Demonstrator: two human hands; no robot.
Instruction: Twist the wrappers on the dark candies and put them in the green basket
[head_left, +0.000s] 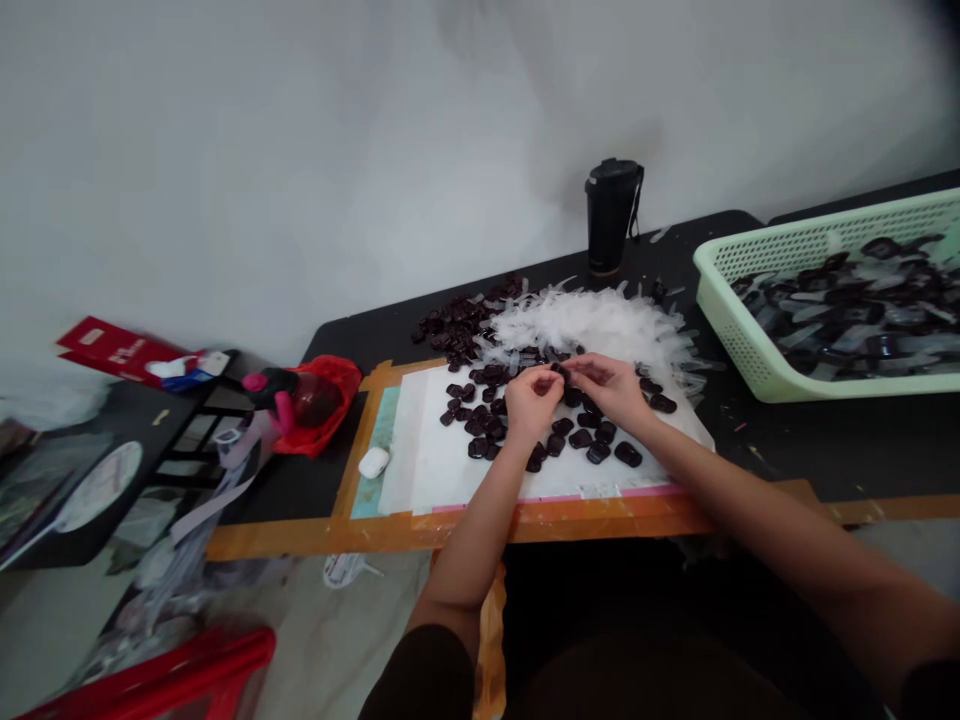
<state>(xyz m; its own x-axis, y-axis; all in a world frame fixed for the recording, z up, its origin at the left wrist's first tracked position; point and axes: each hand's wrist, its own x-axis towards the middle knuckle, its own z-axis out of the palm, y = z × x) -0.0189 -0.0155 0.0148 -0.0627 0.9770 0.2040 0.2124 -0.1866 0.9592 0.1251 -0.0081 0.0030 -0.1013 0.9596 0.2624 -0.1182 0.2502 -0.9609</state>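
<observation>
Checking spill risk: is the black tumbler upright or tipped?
Upright: the black tumbler stands on its base on the black table, lid on top.

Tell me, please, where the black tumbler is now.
In the head view, the black tumbler stands right of centre near the wall, behind the white strips and left of the green basket.

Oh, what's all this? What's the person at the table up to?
The person's left hand and right hand meet over a white sheet, fingertips pinching a small dark piece. More pieces lie scattered around the hands. Just beyond is a heap of whitish strips, and to the right stands a green basket of dark pieces and clear strips.
</observation>
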